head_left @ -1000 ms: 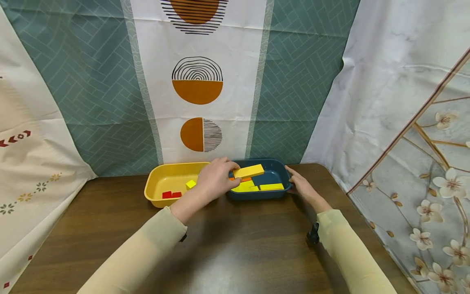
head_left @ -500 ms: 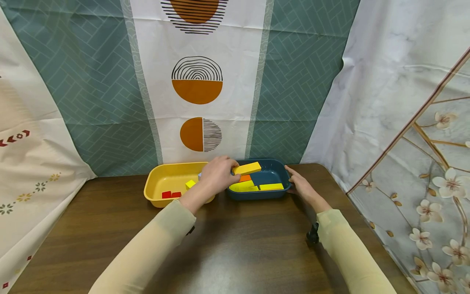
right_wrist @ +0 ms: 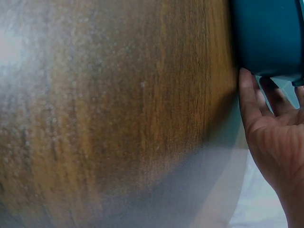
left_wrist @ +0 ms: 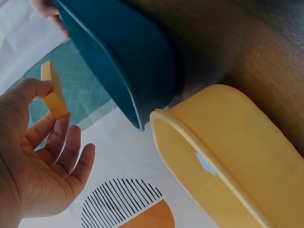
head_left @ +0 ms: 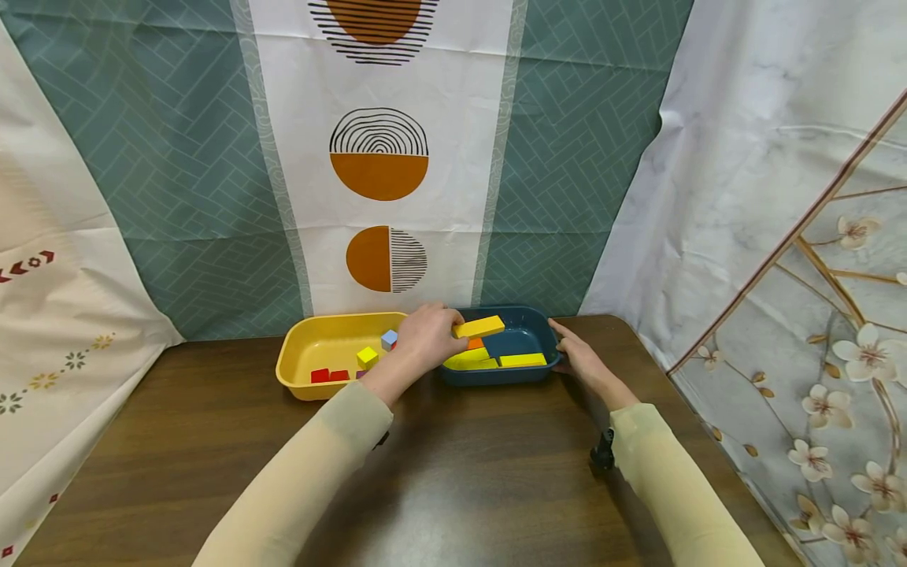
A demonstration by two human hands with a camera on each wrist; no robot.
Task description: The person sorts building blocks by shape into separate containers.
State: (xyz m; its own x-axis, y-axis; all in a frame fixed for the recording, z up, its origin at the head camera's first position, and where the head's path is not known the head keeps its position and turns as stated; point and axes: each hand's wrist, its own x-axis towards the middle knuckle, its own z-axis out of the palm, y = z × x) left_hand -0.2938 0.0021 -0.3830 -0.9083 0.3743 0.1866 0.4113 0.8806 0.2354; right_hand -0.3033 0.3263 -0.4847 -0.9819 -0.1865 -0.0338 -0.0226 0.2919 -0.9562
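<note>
My left hand (head_left: 423, 339) pinches a long yellow block (head_left: 479, 327) between thumb and fingers, above the left part of the dark blue bin (head_left: 496, 378). The left wrist view shows the same block (left_wrist: 53, 90) held at one end, clear of the bin. Inside the blue bin lie several yellow blocks (head_left: 523, 360) and an orange block (head_left: 475, 344), partly hidden by the hand. My right hand (head_left: 586, 358) touches the blue bin's right end; in the right wrist view its fingers (right_wrist: 247, 90) are extended against the bin's wall.
Left of the blue bin stands a yellow bin (head_left: 301, 335). It holds red blocks (head_left: 329, 376), a yellow cube (head_left: 367, 357) and a light blue cube (head_left: 389, 339). Both bins stand on a brown wooden table (head_left: 453, 472) near a patterned cloth backdrop (head_left: 453, 157).
My left forearm has swung a little to the right, uncovering the light blue cube in the yellow bin. The yellow block stays held above the blue bin. The right hand keeps its place.
</note>
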